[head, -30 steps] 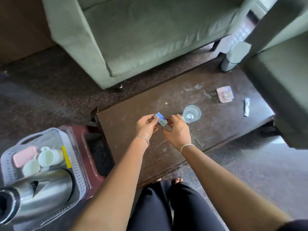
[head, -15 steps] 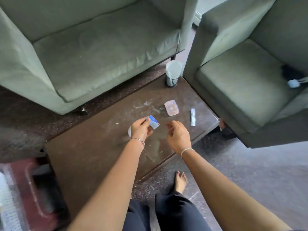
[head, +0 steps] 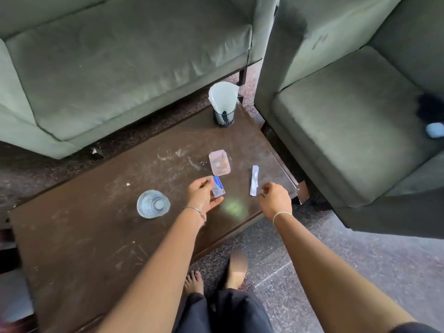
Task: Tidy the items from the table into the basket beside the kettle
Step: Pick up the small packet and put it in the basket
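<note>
My left hand holds a small blue and white sachet above the dark wooden table. My right hand hovers near the table's right end with its fingers curled and nothing in them, its fingertips close to a white folded strip that lies flat. A pink plastic case lies just beyond the sachet. A clear glass stands upright to the left of my left hand. The basket and kettle are out of view.
A black mesh holder with white paper stands at the table's far edge. A green sofa is behind the table and a green armchair to its right. My feet are on the floor by the near edge.
The view swung right, away from the basket and kettle. My right hand let go of the sachet and moved right toward the white strip. My left hand keeps the sachet.
</note>
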